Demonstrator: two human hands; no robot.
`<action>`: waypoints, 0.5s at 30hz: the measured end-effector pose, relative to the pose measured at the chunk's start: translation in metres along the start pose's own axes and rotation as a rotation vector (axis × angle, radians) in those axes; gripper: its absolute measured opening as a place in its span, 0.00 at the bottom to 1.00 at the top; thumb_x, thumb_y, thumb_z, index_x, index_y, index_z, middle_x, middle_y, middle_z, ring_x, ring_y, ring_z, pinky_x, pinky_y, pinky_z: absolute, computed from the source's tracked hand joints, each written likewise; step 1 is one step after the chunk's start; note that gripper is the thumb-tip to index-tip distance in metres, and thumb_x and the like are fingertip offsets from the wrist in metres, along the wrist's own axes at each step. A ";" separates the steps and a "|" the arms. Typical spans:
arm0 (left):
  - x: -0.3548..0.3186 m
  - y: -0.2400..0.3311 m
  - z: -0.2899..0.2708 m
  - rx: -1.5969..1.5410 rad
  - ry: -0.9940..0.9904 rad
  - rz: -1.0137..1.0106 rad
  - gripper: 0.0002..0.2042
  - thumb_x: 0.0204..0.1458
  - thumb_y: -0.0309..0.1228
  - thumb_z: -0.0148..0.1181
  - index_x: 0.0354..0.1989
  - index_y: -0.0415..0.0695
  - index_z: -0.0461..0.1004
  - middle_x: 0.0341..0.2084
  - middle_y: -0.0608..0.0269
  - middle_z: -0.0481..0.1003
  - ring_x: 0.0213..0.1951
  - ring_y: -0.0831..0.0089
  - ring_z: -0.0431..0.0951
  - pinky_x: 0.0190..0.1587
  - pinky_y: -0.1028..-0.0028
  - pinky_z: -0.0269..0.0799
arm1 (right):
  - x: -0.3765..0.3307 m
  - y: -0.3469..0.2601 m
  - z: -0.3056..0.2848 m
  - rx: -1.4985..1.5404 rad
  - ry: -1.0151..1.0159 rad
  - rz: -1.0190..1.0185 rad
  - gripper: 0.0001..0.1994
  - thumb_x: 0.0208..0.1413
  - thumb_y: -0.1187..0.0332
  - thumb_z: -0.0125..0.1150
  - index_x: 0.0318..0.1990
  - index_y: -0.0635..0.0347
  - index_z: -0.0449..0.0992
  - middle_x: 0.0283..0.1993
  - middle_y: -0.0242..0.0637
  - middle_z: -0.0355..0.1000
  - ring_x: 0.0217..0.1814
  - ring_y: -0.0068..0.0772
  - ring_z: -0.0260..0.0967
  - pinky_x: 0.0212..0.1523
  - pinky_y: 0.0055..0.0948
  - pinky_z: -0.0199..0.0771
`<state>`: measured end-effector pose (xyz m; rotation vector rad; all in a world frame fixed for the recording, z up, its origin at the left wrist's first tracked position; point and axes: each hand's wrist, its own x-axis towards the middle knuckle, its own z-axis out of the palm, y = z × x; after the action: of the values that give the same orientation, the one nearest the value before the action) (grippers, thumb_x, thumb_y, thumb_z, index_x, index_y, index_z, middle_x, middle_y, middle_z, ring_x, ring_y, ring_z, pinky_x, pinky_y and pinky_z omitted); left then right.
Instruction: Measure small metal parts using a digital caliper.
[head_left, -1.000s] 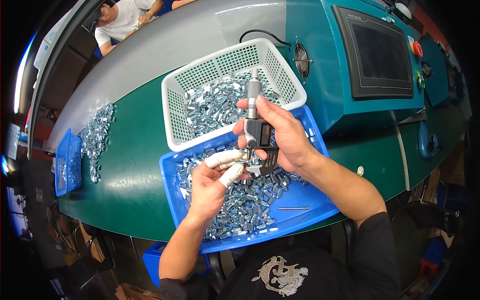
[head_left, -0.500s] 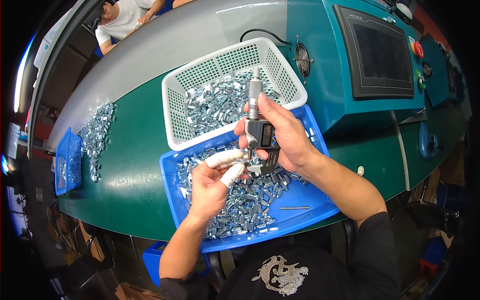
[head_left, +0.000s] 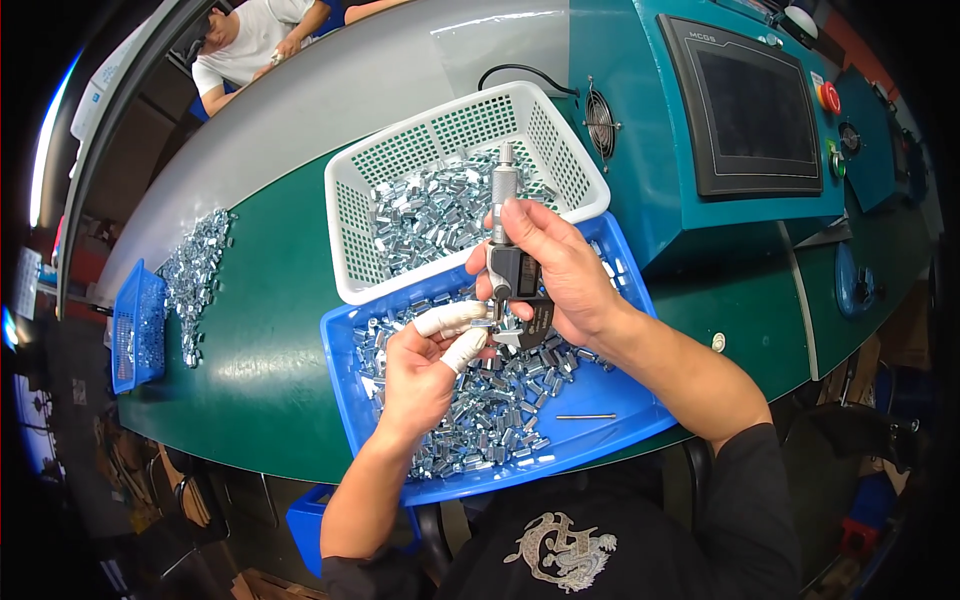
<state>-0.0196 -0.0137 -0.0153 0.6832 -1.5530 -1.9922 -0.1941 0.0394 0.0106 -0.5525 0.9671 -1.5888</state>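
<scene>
My right hand [head_left: 572, 270] is closed around a digital micrometer [head_left: 506, 265], its thimble pointing away from me and thumb near the thimble. My left hand [head_left: 418, 375], with white coverings on thumb and fingers, pinches a small shiny metal piece [head_left: 482, 323] beside the micrometer's jaws. Whether the piece touches the jaws I cannot tell. Both hands are above a blue tray [head_left: 625, 400] holding many loose hexagonal metal pieces [head_left: 490, 435]. Behind it, a white perforated basket [head_left: 345, 245] contains more such pieces, its near edge next to the tray.
A thin metal rod [head_left: 586, 417] lies in the tray. At left, a pile of metal pieces [head_left: 195, 275] lies by a small blue basket [head_left: 140, 330] on the green table [head_left: 270, 350]. A teal machine [head_left: 650, 200] with a screen stands right. Another person [head_left: 250, 45] sits across.
The micrometer and my right hand have shifted slightly left and toward me. My left hand keeps its pinch in nearly the same place.
</scene>
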 end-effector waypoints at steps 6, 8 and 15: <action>0.006 0.000 -0.008 0.154 0.092 0.027 0.11 0.52 0.23 0.59 0.44 0.36 0.74 0.33 0.61 0.77 0.31 0.77 0.76 0.35 0.78 0.75 | -0.001 0.002 -0.001 0.057 -0.041 -0.003 0.21 0.64 0.50 0.40 0.50 0.59 0.65 0.33 0.38 0.73 0.29 0.22 0.73 0.13 0.15 0.63; 0.013 0.002 -0.014 0.303 0.227 0.110 0.10 0.51 0.26 0.61 0.42 0.37 0.75 0.28 0.67 0.75 0.27 0.83 0.73 0.30 0.83 0.72 | 0.000 0.002 -0.001 0.044 -0.036 0.003 0.21 0.64 0.51 0.40 0.50 0.59 0.65 0.33 0.38 0.73 0.29 0.22 0.73 0.13 0.15 0.63; 0.017 0.010 -0.016 0.106 0.381 0.199 0.14 0.52 0.22 0.59 0.47 0.34 0.71 0.30 0.64 0.75 0.28 0.83 0.72 0.29 0.82 0.73 | -0.001 0.002 -0.002 0.018 -0.015 0.003 0.22 0.65 0.50 0.39 0.52 0.60 0.63 0.33 0.39 0.72 0.29 0.24 0.73 0.13 0.16 0.63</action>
<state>-0.0206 -0.0383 -0.0100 0.8572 -1.4382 -1.5385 -0.1939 0.0409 0.0083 -0.5493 0.9407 -1.5874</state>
